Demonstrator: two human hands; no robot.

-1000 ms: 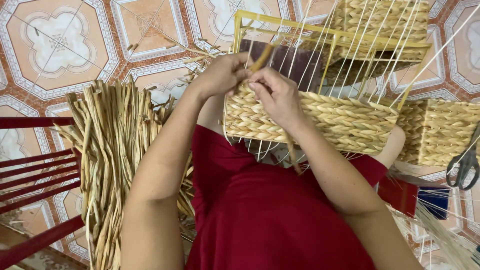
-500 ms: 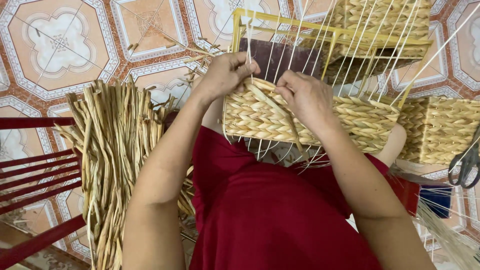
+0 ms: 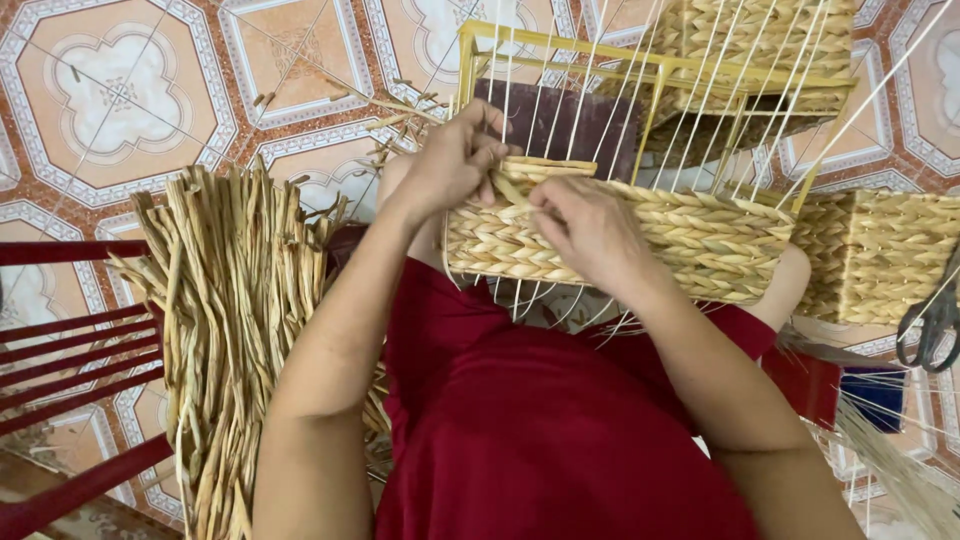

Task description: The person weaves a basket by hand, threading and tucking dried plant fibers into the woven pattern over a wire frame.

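On my lap sits the half-woven straw basket on its yellow metal frame (image 3: 700,235), white cords running up through it. Left of the basket, a large bundle of dried tan straw stalks (image 3: 235,330) stands on the patterned tile floor (image 3: 110,90). Right of the basket rests a finished woven straw box (image 3: 890,255), with grey metal scissors (image 3: 935,315) just beyond it. My left hand (image 3: 450,165) curls at the basket's upper left corner, fingers pinching a flat straw strand (image 3: 515,190). My right hand (image 3: 590,235) presses against the basket's woven side, fingers together on the same strand.
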